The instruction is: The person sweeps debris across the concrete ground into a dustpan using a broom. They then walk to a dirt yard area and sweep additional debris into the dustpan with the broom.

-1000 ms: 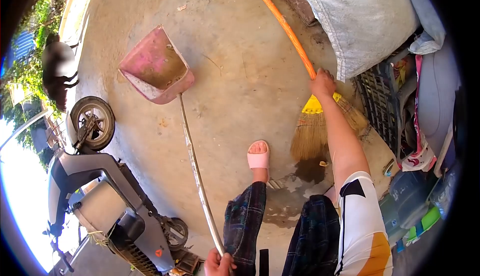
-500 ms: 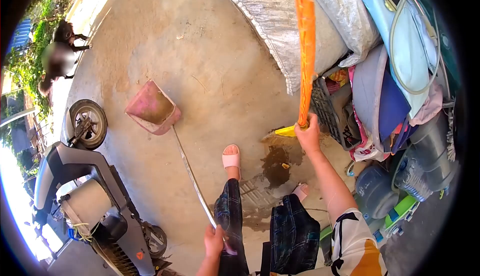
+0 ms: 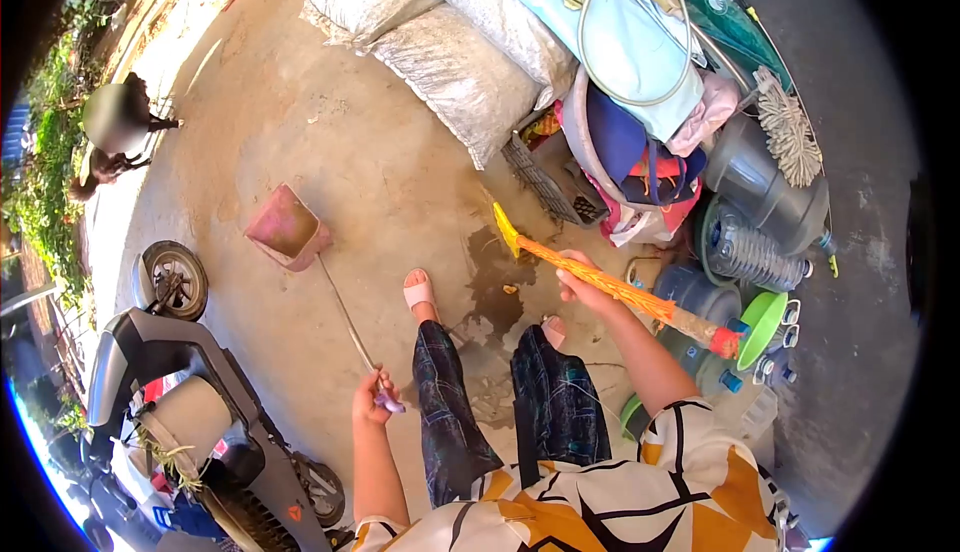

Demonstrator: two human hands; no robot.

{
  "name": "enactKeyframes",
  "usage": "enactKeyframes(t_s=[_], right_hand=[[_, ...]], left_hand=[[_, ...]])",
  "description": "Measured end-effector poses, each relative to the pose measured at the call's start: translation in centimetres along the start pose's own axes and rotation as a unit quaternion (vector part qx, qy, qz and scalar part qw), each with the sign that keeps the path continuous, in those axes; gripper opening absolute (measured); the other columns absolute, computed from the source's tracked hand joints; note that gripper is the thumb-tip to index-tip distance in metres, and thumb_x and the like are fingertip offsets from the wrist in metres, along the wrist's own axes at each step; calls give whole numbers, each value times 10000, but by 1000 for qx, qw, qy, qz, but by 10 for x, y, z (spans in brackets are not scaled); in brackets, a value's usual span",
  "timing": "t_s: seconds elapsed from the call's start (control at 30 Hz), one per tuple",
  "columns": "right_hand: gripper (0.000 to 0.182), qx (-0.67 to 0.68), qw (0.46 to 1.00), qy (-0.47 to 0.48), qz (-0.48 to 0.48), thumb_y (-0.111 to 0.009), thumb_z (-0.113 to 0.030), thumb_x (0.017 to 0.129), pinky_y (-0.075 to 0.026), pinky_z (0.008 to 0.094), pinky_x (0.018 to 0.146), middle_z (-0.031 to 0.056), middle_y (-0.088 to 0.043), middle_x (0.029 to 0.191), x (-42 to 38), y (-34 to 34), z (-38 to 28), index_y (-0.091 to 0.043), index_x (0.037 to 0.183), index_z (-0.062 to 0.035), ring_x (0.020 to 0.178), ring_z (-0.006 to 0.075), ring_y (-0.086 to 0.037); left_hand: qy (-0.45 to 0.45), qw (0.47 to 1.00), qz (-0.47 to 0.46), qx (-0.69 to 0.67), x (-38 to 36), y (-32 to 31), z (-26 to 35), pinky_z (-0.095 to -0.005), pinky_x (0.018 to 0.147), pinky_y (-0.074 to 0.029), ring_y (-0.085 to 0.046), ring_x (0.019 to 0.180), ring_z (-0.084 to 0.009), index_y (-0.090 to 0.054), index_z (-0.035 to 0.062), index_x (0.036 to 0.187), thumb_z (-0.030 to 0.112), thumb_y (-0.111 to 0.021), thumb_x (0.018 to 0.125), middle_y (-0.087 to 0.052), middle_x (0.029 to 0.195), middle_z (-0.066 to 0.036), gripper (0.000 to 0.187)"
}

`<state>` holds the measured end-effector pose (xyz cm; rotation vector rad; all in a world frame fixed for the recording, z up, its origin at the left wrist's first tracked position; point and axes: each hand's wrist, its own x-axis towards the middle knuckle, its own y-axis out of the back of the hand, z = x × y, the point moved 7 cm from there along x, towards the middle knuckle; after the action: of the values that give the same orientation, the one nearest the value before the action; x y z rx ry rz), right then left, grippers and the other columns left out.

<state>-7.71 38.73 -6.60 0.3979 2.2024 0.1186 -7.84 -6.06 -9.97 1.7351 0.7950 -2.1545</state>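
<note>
My left hand (image 3: 375, 397) is closed around the upper end of a dustpan's thin metal handle. The faded pink dustpan (image 3: 288, 232) is out ahead on the concrete, its open box showing brownish dirt inside. In my right hand (image 3: 583, 280) is a broom (image 3: 625, 295) with a long orange handle, gripped near its yellow head. That yellow end points forward and left over a wet brown patch (image 3: 495, 287) on the floor. The red-and-blue tip of the handle reaches back to the right, over bottles and a green basin (image 3: 762, 330).
A grey scooter (image 3: 220, 422) stands at left. White woven sacks (image 3: 460, 77) lie ahead, beside a dark crate (image 3: 550, 177) and a heap of bags. Large plastic bottles (image 3: 755, 247) line the right side. A partly blurred dark shape (image 3: 125, 122) is at far left.
The broom has swung from pointing up in the view to lying across to the right, its yellow head now forward-left. The dustpan stays in nearly the same place; the view has turned rightward.
</note>
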Motion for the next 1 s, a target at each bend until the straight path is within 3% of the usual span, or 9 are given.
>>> enactKeyframes(t_s=[0.13, 0.27, 0.4, 0.53, 0.6, 0.67, 0.73, 0.8, 1.0], right_hand=[[322, 472, 862, 5, -186, -484, -241, 807, -436, 351, 768, 110, -526, 987, -53, -39, 20, -424, 1107, -143, 890, 227, -537], [271, 637, 744, -83, -186, -467, -256, 806, -443, 357, 752, 116, -533, 940, -126, -61, 28, -447, 1040, -121, 845, 224, -548], [158, 615, 784, -87, -14, -515, -206, 793, -445, 304, 723, 66, -502, 833, -183, -59, 84, -456, 886, -92, 757, 146, -522], [166, 692, 716, -45, 81, -508, -193, 799, -453, 269, 643, 68, -497, 823, -275, -69, 105, -442, 887, -69, 703, 122, -512], [168, 732, 656, -186, -4, -491, -173, 807, -446, 225, 521, 74, -495, 798, -288, -124, 167, -438, 874, -29, 594, 112, -502], [175, 676, 705, -215, -6, -479, -153, 812, -394, 191, 415, 70, -489, 728, -323, -132, 174, -426, 862, 6, 495, 92, -457], [161, 773, 615, -152, -22, -474, -143, 819, -357, 184, 396, 47, -460, 658, -335, -146, 188, -421, 850, 6, 477, 68, -423], [159, 827, 532, -148, 102, -468, -150, 827, -333, 187, 387, 26, -424, 605, -374, -140, 191, -421, 835, 2, 466, 60, -401], [171, 844, 511, -77, 145, -450, -167, 830, -366, 216, 403, 50, -458, 598, -441, -172, 301, -443, 810, 3, 459, 100, -417]], left_hand=[[82, 990, -55, -104, -25, 9, 45, -232, 469, -413, -461, 531, -106, -499, 33, 904, 93, -485, 767, -482, 641, -11, 150], [108, 992, 34, 60, -63, 21, 78, -217, 438, -424, -507, 508, -117, -495, 21, 859, 81, -469, 739, -521, 623, -28, 137], [135, 955, 90, 248, -97, 27, 94, -251, 440, -418, -506, 492, -150, -503, 8, 757, 89, -464, 711, -511, 575, -53, 101], [152, 900, 49, 407, -111, -7, 100, -256, 446, -415, -503, 499, -153, -500, 12, 768, 93, -465, 714, -509, 579, -59, 104], [164, 863, 30, 477, -119, -32, 90, -259, 449, -414, -501, 502, -154, -498, 13, 774, 94, -466, 715, -508, 581, -61, 105], [171, 824, 2, 541, -122, -63, 74, -261, 451, -413, -499, 505, -156, -497, 15, 779, 96, -466, 717, -507, 583, -64, 107], [183, 786, -22, 589, -126, -83, 51, -264, 454, -411, -498, 509, -157, -495, 17, 785, 98, -467, 718, -506, 585, -67, 109], [192, 740, -45, 643, -132, -100, 23, -266, 457, -410, -496, 512, -158, -493, 18, 791, 100, -467, 720, -505, 587, -70, 111], [221, 624, -95, 743, -154, -128, -100, -274, 465, -406, -492, 523, -163, -488, 23, 808, 105, -469, 724, -503, 593, -78, 119]])
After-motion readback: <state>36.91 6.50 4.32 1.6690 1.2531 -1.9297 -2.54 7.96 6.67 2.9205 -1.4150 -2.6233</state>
